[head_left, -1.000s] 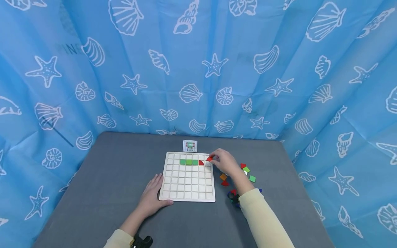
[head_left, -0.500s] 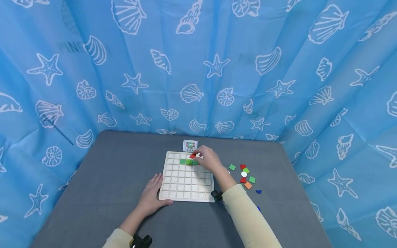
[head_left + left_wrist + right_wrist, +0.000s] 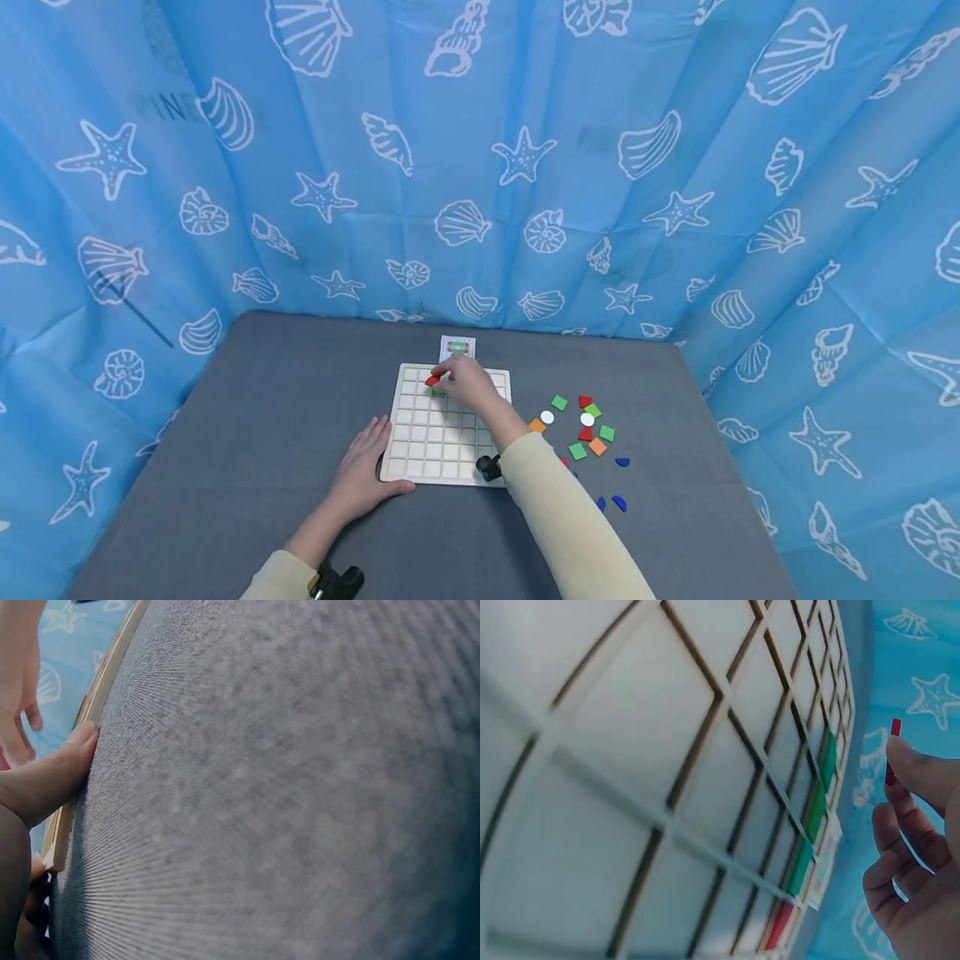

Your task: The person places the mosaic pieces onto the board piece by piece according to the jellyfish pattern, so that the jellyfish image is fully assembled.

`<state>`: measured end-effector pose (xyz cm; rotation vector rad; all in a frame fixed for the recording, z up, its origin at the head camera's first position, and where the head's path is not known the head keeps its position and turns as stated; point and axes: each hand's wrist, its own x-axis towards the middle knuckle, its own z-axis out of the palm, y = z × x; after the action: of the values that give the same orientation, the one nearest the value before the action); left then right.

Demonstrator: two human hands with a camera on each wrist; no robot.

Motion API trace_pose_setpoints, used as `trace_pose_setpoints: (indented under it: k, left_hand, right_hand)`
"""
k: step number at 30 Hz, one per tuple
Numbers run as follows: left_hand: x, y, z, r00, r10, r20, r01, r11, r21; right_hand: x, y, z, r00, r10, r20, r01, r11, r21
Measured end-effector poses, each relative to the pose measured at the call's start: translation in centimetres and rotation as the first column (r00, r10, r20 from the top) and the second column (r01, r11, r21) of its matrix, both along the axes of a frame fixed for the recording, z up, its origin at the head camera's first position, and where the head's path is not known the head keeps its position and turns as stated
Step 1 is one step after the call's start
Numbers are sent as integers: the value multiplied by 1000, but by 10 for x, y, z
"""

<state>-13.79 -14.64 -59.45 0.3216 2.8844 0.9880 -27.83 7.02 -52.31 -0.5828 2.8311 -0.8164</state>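
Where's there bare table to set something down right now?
Bare tabletop lies left of the left hand, and right of the blue pieces. Crowded: the area just right of the board, strewn with loose pieces, and the board's far rows, where the right hand holds a red piece.

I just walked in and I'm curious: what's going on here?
A person's right grip pinches a thin red piece over the far part of a square, pale wooden grid board. The left grip rests against the board's near left corner. Three flat green tiles and one flat red tile sit in the board; loose coloured pieces lie to its right.
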Motion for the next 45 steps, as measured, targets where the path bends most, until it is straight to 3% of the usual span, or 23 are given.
trace_pose_setpoints:
  k: [5,13,19,28,45]
  left_hand:
    - [-1,-3,0,1000,-6,15,7,1000,-15]
    - [-2,-3,-2,1000,-9,-5,9,1000,-10]
    - [-4,-2,-3,1000,1,18,-1,1000,-22]
    - [-2,0,-2,1000,5,-7,-5,1000,-19]
    - [-2,1,-4,1000,1,16,-1,1000,7]
  right_hand:
    - [-5,-12,-8,999,0,45,0,1000,-7]
    - [-10,-22,-12,999,20,31,-24,994,111]
    - [-9,-26,-13,1000,17,14,-19,992,128]
    - [-7,-27,-6,999,49,-7,-48,993,107]
    - [41,26,22,994,-40,-99,34,997,-63]
